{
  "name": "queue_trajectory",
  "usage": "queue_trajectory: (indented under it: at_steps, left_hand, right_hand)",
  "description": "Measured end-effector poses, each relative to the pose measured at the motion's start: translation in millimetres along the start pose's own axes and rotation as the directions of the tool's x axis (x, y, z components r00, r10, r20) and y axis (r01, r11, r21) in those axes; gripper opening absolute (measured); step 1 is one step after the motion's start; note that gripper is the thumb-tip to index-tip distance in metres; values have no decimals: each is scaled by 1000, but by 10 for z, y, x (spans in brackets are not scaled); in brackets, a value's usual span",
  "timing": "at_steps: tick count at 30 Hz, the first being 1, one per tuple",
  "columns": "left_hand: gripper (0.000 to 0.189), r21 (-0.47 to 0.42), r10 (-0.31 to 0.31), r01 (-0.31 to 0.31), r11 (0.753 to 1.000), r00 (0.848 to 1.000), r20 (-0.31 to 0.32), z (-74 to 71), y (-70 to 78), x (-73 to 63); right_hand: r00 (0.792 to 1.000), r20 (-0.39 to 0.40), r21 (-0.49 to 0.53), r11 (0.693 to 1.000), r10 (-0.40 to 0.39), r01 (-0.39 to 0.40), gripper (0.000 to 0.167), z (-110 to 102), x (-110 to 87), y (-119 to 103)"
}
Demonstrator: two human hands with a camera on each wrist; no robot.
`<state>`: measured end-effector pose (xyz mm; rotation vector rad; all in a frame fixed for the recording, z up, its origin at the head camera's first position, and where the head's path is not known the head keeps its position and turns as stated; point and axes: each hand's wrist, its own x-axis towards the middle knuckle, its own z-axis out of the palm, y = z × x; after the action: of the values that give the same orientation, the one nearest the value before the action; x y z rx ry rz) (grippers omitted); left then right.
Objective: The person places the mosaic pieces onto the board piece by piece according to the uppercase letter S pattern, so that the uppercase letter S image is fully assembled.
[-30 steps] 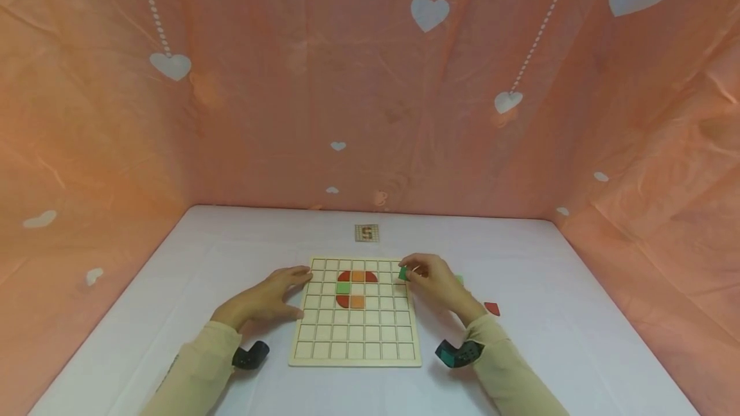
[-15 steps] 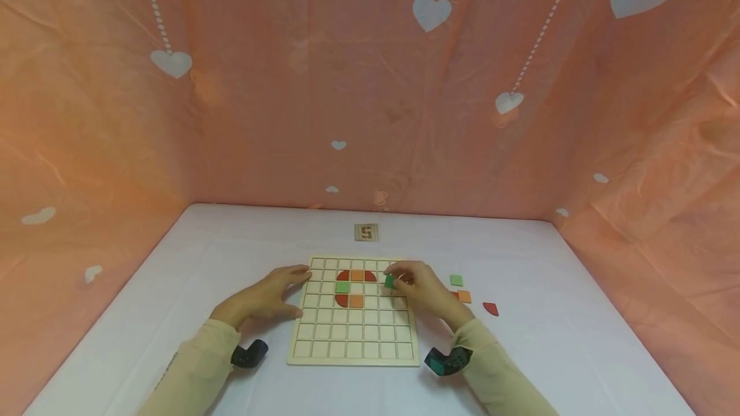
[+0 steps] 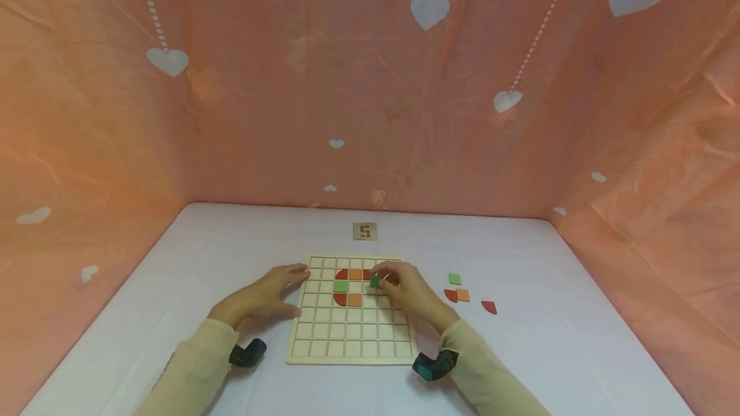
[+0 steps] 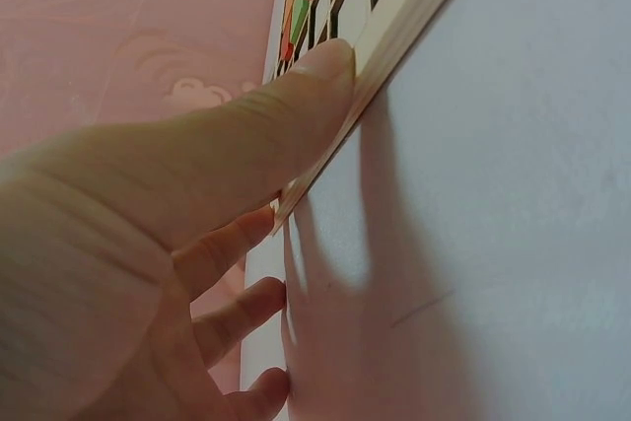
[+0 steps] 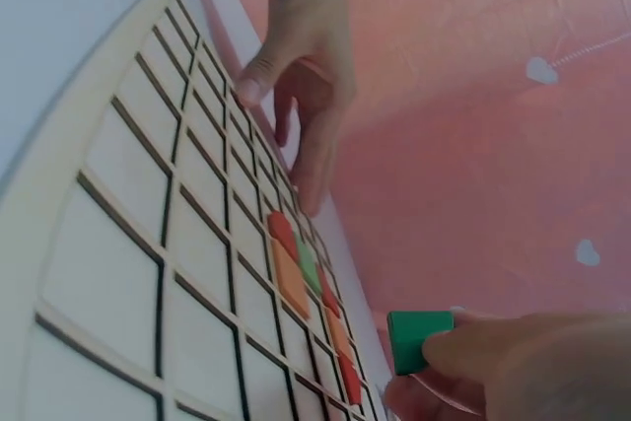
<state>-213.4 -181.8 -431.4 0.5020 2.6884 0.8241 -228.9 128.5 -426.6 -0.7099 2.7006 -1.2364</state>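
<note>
A wooden grid board (image 3: 347, 332) lies on the white table. At its left edge my left hand (image 3: 260, 293) rests with spread fingers; in the left wrist view the thumb (image 4: 320, 71) touches the rim. Between thumb and fingertips my right hand (image 3: 409, 291) pinches a green square tile (image 5: 409, 342), held above the board's upper right part. Below it, the board bears red quarter-round tiles (image 3: 341, 300), orange square tiles (image 3: 355, 300) and a light green square tile (image 3: 341, 286). The right fingers partly cover the red tile (image 3: 367, 274) at the upper right of this group.
Right of the board lie a light green square (image 3: 455, 278), an orange square (image 3: 462, 295) touching a red quarter-round (image 3: 450, 296), and another red quarter-round (image 3: 489, 307). A small card (image 3: 365, 231) with a figure like a 5 lies behind the board.
My right hand has moved left over the board with the green tile, uncovering the loose tiles on the right. The left hand stays at the board's edge.
</note>
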Motion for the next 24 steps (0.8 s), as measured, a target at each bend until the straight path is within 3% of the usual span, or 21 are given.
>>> queue_trajectory:
  at_steps: [9,17,24]
  left_hand:
    - [81,1,7,-7,1000,1000,-9,-3,3,3]
    - [81,5,6,-6,1000,1000,-11,-6,14,7]
    - [81,7,9,-9,1000,1000,-13,-2,-2,2]
  right_hand:
    - [996,30,-61,995,-83,84,23,106,-12,43]
    - [998,52,-80,996,-36,40,22,139,-12,51]
    - [996,82,-93,994,-43,51,21,149,-16,24]
